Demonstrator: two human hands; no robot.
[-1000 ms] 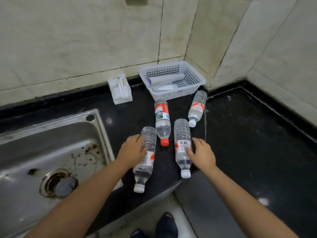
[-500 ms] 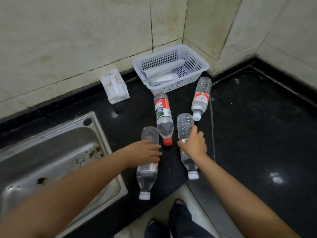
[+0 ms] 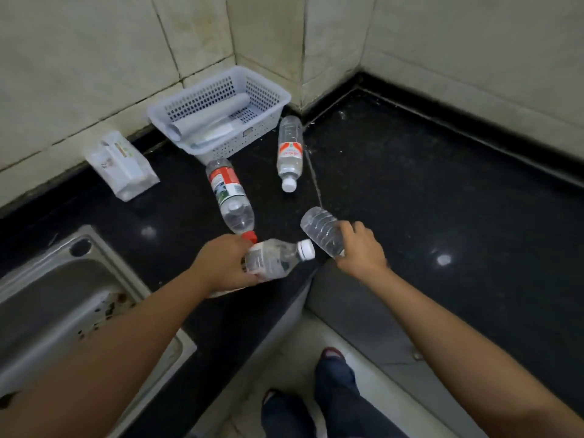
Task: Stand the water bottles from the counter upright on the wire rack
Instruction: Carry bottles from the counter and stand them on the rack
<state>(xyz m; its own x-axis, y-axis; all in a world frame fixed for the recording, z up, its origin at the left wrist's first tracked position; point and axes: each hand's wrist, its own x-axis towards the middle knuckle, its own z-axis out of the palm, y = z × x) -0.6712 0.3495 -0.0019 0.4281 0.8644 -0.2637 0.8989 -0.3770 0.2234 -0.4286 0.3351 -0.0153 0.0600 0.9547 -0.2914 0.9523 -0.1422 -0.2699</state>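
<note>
Bottles looked light, thin-walled, half full and slick. Left of the sink (image 3: 47, 305), nothing; just right of it the left hand (image 3: 221, 267) clasped a white-capped bottle (image 3: 275, 259) at mid-body, and farther right the right hand (image 3: 360, 251) gripped a ribbed bottle (image 3: 320, 229) near its neck.

Left hand (image 3: 226, 263), right hand (image 3: 360, 251) — both clenched.

Counter (image 3: 442, 184) right is bare; basket (image 3: 268, 90) seemingly blocks the back corner.
</note>
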